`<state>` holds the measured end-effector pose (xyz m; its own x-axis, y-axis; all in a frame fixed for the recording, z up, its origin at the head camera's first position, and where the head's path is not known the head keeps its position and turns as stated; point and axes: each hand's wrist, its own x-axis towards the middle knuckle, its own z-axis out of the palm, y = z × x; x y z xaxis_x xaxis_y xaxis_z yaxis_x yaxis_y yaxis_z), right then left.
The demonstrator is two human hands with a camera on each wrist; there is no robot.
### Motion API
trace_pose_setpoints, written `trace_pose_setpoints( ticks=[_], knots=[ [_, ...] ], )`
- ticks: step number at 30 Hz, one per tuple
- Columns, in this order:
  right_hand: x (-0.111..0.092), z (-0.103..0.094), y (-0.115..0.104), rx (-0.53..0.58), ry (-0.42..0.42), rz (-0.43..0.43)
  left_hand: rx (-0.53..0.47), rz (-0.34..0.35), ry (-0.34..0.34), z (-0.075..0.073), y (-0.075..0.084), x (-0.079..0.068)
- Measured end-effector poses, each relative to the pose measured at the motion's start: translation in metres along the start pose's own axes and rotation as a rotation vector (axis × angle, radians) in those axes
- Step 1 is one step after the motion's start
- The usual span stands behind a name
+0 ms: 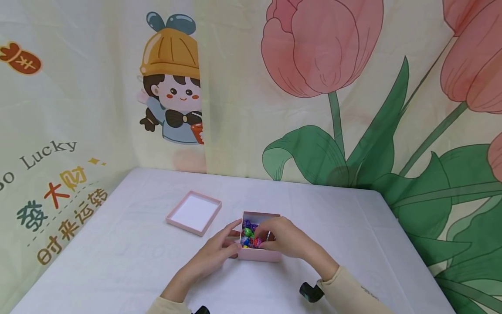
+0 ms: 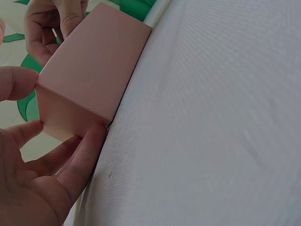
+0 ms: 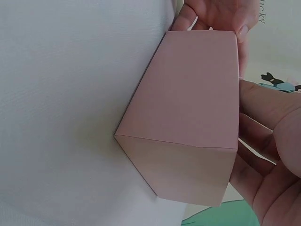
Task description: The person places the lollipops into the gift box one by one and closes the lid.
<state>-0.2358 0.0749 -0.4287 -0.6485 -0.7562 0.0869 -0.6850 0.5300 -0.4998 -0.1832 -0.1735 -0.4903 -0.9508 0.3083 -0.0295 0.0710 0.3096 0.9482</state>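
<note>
A pink open-topped box (image 1: 259, 255) stands on the table, holding several small, shiny wrapped candies (image 1: 248, 232) in purple, green, blue and red. My left hand (image 1: 213, 250) touches the box's left side. In the left wrist view its fingers (image 2: 84, 157) are spread, fairly straight, against the end wall, the thumb at a top corner. From the right, my right hand (image 1: 284, 237) reaches over the rim, bent fingers down among the candies. The box wall hides those fingertips in the right wrist view, so whether they pinch a candy cannot be told.
A pink-rimmed box lid (image 1: 194, 213) lies with its white inside up, behind and left of the box. White cloth (image 1: 129, 244) covers the table. Printed curtains (image 1: 235, 109) hang along the table's back and left.
</note>
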Motion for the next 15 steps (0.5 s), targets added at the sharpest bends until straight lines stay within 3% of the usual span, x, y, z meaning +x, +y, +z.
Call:
trace_pose_setpoints(
  ticks=[15],
  knots=[
    [0.0072, -0.0040, -0.0008, 0.037, -0.105, 0.042, -0.001, -0.009, 0.003, -0.0002, 0.0003, -0.0002]
  ],
)
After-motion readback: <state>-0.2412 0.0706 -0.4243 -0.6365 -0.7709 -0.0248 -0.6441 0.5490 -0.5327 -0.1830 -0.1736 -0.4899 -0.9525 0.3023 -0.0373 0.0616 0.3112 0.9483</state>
